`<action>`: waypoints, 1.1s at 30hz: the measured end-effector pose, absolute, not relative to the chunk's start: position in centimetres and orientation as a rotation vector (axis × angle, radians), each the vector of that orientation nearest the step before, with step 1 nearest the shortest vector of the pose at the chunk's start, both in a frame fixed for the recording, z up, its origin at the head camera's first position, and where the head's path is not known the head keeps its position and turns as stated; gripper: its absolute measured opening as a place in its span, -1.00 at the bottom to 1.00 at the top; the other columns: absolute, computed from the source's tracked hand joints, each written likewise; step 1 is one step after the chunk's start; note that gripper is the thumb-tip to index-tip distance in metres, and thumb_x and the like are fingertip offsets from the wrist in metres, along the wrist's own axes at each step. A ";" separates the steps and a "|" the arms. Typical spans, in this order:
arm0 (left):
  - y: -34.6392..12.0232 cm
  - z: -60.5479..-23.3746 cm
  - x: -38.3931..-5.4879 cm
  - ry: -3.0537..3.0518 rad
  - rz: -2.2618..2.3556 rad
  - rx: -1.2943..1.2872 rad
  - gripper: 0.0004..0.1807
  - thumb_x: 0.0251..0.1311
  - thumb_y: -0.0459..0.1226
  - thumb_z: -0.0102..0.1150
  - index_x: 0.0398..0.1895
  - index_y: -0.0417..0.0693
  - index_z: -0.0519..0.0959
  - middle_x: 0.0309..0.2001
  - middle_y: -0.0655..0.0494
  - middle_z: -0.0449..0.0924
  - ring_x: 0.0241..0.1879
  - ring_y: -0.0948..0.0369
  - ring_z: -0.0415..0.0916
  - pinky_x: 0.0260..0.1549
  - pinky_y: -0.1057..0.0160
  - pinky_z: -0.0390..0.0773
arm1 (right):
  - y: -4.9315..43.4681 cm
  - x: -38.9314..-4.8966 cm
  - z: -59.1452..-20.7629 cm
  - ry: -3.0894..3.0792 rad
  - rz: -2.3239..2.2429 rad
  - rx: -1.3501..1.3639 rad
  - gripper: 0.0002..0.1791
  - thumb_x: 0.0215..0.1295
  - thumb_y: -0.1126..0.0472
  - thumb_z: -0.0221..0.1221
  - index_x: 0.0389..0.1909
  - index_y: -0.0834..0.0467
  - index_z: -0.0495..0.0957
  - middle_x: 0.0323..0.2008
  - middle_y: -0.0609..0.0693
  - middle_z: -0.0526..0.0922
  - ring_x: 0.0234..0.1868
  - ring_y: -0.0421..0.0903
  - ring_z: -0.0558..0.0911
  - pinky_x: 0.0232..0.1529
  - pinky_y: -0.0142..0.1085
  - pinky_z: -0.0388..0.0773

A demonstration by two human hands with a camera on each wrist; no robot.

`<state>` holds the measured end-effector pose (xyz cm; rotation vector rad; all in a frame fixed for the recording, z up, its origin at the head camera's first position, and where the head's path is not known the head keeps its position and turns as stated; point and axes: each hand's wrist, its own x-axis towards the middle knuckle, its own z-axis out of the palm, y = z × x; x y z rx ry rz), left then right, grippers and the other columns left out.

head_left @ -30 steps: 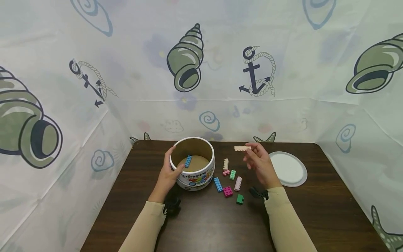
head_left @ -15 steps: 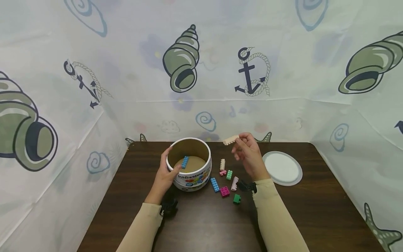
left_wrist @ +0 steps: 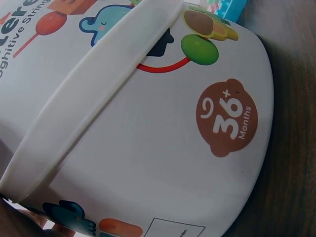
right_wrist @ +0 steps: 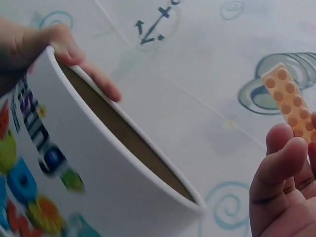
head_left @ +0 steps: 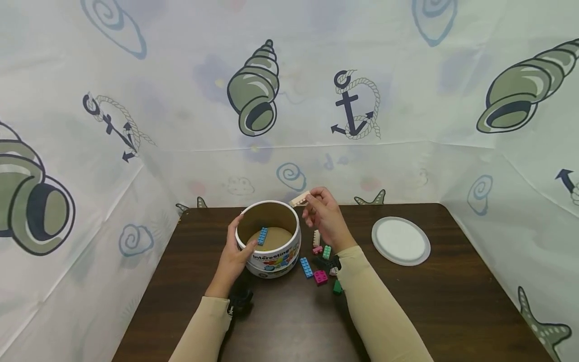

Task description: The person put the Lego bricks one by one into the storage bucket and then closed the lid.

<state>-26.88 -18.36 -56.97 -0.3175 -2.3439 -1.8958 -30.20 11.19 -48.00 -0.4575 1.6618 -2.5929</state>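
Printed cloth backdrop [head_left: 407, 100] behind, creased, shell-and-anchor pattern; dark wood-grain worktop [head_left: 289, 322] in front of you. White cylindrical bucket [head_left: 273, 261] next, colourful print outside, plain brown inside, smooth pale rim; looks like card with a plastic rim. Your left hand [head_left: 232, 259] grips its left side, thumb at the near rim, fingers at the far edge. Flat round white lid [head_left: 401, 241], matte, lies well off to the right. Your right hand [head_left: 326, 216] pinches the beige brick [head_left: 299, 199] between thumb and finger. Key relation: bucket mouth lies left of and below that brick; its long axis slants from your fingertips toward the far-right rim, free end near the rim but apart from it in the right wrist view. Right hand is the one nearer the brick. Brick is a hard plastic bar, two rows of round studs. Same kind: blue brick [head_left: 262, 236] on the bucket floor, second blue brick [head_left: 306, 267] on the worktop just beside the bucket, then blocky magenta brick [head_left: 320, 277], dark green brick [head_left: 338, 287] partly behind your sleeve, smaller mint brick [head_left: 326, 252], tiny pink brick [head_left: 317, 250].
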 end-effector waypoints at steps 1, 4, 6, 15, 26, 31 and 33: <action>-18.4 -57.0 -26.8 -2.345 -1.892 -0.317 -0.03 0.48 -0.26 0.31 0.77 0.38 -0.02 0.75 -0.13 -0.01 0.64 -0.32 0.10 0.52 -0.46 0.17 | 10.6 -30.3 -48.0 1.655 -2.585 -0.459 -0.81 0.68 0.09 0.16 0.07 0.05 0.39 -0.20 0.04 0.55 -0.41 -0.17 0.59 -0.50 -0.38 0.49; -18.4 -57.1 -26.8 -2.333 -1.901 -0.311 -0.04 0.48 -0.23 0.33 0.77 0.37 -0.01 0.74 -0.12 -0.01 0.63 -0.34 0.10 0.52 -0.47 0.17 | 9.1 -30.5 -48.0 1.630 -2.560 -0.462 -0.83 0.69 0.10 0.15 0.08 0.06 0.39 -0.12 0.07 0.57 -0.34 -0.15 0.60 -0.46 -0.38 0.51; -18.5 -57.2 -26.8 -2.329 -1.908 -0.306 -0.04 0.48 -0.22 0.33 0.76 0.39 0.00 0.74 -0.11 0.00 0.63 -0.34 0.10 0.51 -0.47 0.17 | 8.2 -30.5 -48.0 1.613 -2.548 -0.460 -0.84 0.69 0.12 0.14 0.08 0.06 0.40 -0.08 0.10 0.59 -0.31 -0.14 0.60 -0.43 -0.39 0.52; -18.6 -57.3 -26.7 -2.314 -1.891 -0.307 -0.04 0.46 -0.24 0.34 0.76 0.34 0.01 0.73 -0.15 0.04 0.61 -0.34 0.13 0.53 -0.45 0.14 | 5.1 -31.4 -47.6 1.506 -2.579 -0.462 -0.93 0.69 0.18 0.12 0.02 0.07 0.44 -0.14 0.02 0.64 -0.35 -0.18 0.61 -0.37 -0.41 0.54; -18.6 -57.3 -26.7 -2.324 -1.880 -0.318 -0.03 0.45 -0.16 0.36 0.76 0.37 0.00 0.73 -0.12 0.05 0.60 -0.34 0.15 0.51 -0.46 0.17 | 4.1 -32.5 -47.8 1.572 -2.471 -0.299 -0.94 0.68 0.18 0.11 0.00 0.08 0.46 -0.27 -0.05 0.63 -0.37 -0.17 0.60 -0.32 -0.39 0.56; -18.4 -57.0 -26.9 -2.342 -1.874 -0.303 -0.03 0.45 -0.15 0.36 0.75 0.42 0.01 0.73 -0.13 0.04 0.60 -0.34 0.15 0.51 -0.44 0.19 | 4.3 -32.8 -47.8 1.609 -2.430 -0.307 -0.94 0.69 0.19 0.09 0.00 0.08 0.44 -0.27 -0.05 0.61 -0.37 -0.17 0.60 -0.32 -0.41 0.55; -18.4 -57.0 -27.0 -2.348 -1.874 -0.304 -0.03 0.44 -0.15 0.36 0.75 0.41 0.00 0.73 -0.13 0.04 0.60 -0.33 0.15 0.52 -0.44 0.19 | 4.4 -32.8 -47.8 1.617 -2.424 -0.306 -0.94 0.70 0.19 0.09 0.00 0.09 0.44 -0.28 -0.04 0.61 -0.37 -0.17 0.60 -0.33 -0.41 0.54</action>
